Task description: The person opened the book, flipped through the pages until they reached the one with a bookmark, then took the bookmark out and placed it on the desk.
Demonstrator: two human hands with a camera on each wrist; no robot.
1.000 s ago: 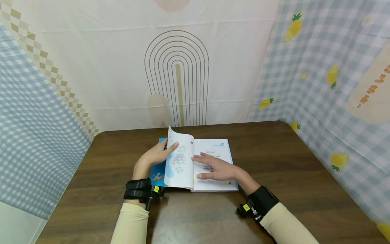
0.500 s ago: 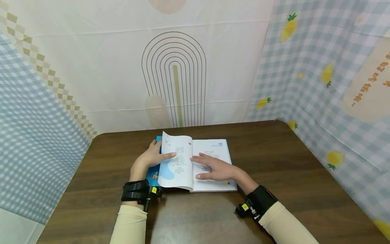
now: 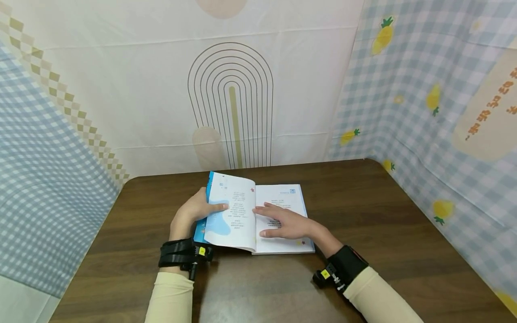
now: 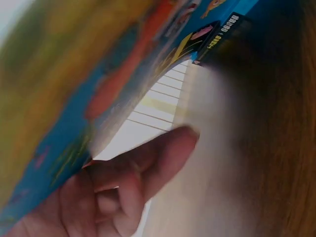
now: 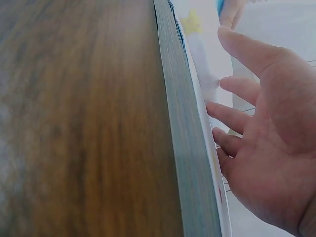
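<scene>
An open book (image 3: 238,229) lies on the table, its left side raised and its thick right side flat. My left hand (image 3: 191,210) grips the left edge, thumb over the printed page and fingers behind the blue cover (image 3: 200,231). From the left wrist view, the colourful outside of the cover stands tilted off the table, with the curled fingers of the left hand (image 4: 123,190) under it. My right hand (image 3: 288,223) rests with spread fingers on the right page (image 3: 278,190), fingertips near the fold. The right wrist view shows the page stack (image 5: 190,148) beside that hand.
The brown wooden table (image 3: 355,193) extends around the book. A white cloth (image 3: 141,98) with an arch pattern hangs behind it, and checked cloths (image 3: 404,98) hang at both sides. Black wrist straps with small cameras sit on both arms.
My left hand has moved slightly left, carrying the page over towards the cover. The cover's left edge now rises with the page in its grip. The right hand keeps its place.
</scene>
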